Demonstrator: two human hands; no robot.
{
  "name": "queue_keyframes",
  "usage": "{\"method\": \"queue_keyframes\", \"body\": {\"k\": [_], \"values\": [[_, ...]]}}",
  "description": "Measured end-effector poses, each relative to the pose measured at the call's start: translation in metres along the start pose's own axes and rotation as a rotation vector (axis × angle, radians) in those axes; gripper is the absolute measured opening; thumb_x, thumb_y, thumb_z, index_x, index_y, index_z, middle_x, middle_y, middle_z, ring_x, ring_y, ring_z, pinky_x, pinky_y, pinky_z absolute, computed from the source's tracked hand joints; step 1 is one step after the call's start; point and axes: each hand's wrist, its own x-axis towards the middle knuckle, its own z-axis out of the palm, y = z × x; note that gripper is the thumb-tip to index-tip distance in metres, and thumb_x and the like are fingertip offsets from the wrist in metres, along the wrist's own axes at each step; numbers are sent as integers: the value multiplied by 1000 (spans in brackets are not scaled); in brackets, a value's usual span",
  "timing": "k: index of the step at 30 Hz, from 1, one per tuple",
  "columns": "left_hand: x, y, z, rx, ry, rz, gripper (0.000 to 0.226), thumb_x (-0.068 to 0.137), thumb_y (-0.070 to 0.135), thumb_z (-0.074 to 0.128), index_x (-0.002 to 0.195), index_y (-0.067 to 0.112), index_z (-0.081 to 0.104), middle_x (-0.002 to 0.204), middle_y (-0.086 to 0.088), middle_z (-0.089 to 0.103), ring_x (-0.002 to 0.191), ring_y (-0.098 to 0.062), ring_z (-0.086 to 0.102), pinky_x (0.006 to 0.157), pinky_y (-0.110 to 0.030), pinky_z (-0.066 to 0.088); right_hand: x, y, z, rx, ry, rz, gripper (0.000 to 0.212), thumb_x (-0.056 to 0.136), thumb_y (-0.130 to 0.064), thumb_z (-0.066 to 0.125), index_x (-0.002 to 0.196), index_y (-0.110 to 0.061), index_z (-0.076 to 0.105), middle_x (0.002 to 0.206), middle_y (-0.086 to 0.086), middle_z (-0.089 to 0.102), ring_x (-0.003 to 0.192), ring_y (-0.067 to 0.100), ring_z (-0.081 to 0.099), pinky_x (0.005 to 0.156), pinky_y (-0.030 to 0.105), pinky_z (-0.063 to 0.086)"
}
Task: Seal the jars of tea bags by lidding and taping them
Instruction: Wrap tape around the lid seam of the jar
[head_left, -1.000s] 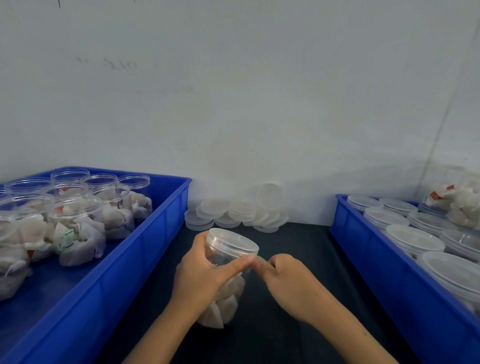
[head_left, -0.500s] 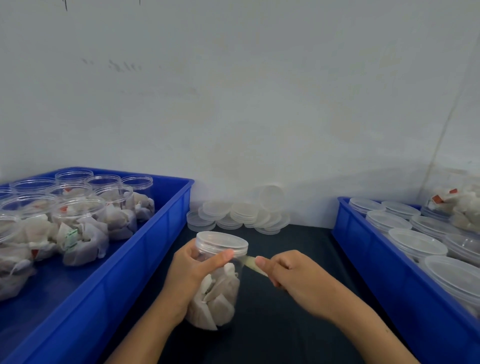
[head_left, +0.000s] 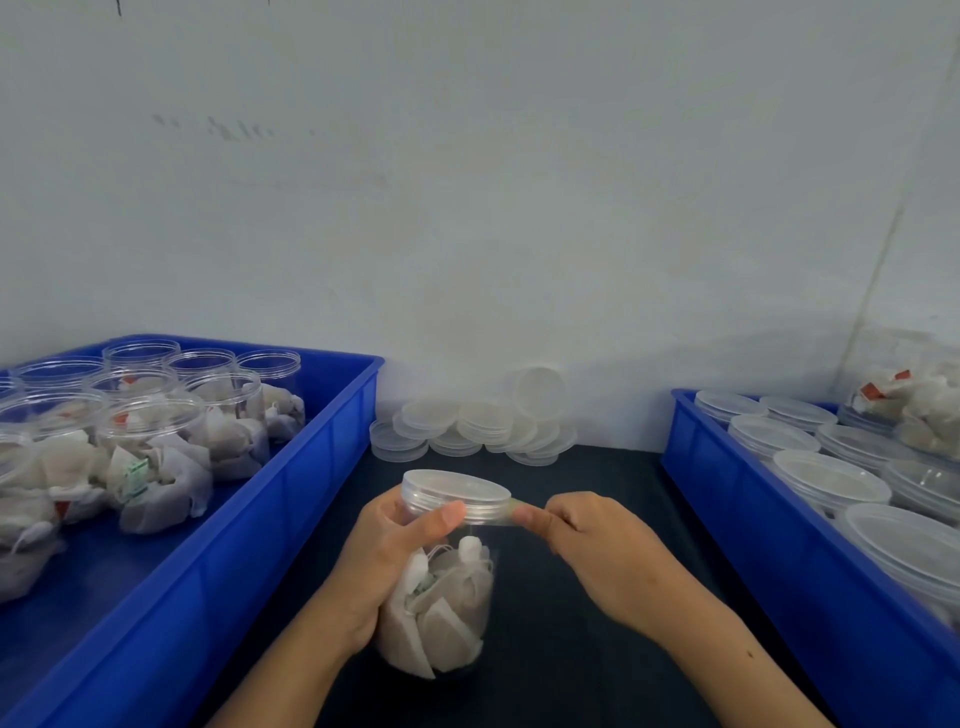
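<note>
Gripping a clear jar of tea bags at the middle of the dark counter, a person's left hand wraps its fingers round the jar's body while the thumb presses on the side of the lid. The right hand, at three o'clock from the lid and level with it, pinches the free end of a short strip of clear tape between thumb and forefinger. That strip runs nearly level from the lid's three o'clock edge to the pinch, so the hand nearer the loose end is the right one. The jar leans slightly, its lid tipped toward eleven o'clock. By the look of it the tape is being laid round the seam where lid meets jar, and the coming move would carry it on round the rim. Open jars wait in a blue tray at nine o'clock; spare lids lie at twelve.
</note>
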Motion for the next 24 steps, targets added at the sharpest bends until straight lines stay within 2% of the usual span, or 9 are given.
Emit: {"method": "queue_keyframes", "body": {"k": [5,8,13,18,20,21,23,24], "values": [[1,-3,0,-103,21,-15,112,25,57,92,120,13,55,109,-7,72,101,-22,70,81,-32,55,1,0,1,-89,43,-21,59,86,-73,27,71,-18,43,65,-5,46,58,12,41,57,29,38],[0,-3,1,-145,10,-26,117,21,57,93,121,12,51,110,-9,71,99,-24,71,76,-30,57,1,-2,5,-174,62,-37,57,84,-72,19,71,-21,42,67,-6,47,59,11,42,56,26,38],[0,-3,2,-83,26,23,109,29,63,89,116,9,51,111,-9,70,102,-23,69,90,-42,54,1,-1,9,-115,33,-21,57,83,-72,18,69,-21,39,67,-6,44,59,9,40,55,24,35],[1,-4,0,-6,39,48,72,59,56,81,111,11,60,105,-6,72,97,-23,70,87,-43,56,1,-1,9,0,21,11,58,84,-73,26,67,-19,38,62,-6,40,56,9,35,54,24,34],[0,-5,0,12,42,74,55,74,53,73,114,16,63,106,-3,73,100,-19,69,87,-36,55,0,-3,11,36,34,30,55,88,-70,31,66,-19,38,61,-7,40,55,9,35,53,24,33],[0,-6,1,23,68,101,53,74,50,67,118,22,62,108,2,72,102,-13,68,85,-29,54,0,-4,12,46,46,40,55,89,-69,32,66,-20,38,60,-7,40,54,8,35,52,24,33],[-1,-6,3,61,131,149,63,71,55,64,129,33,51,109,16,69,103,3,64,81,-16,52,-2,-5,15,59,74,55,54,91,-67,33,65,-21,38,59,-8,40,53,8,35,51,23,32],[-2,-6,5,103,137,161,73,69,65,67,133,37,45,108,22,68,104,6,62,81,-13,51,-3,-7,16,60,86,55,52,92,-66,33,64,-23,39,58,-7,40,52,7,34,50,22,32]]}}
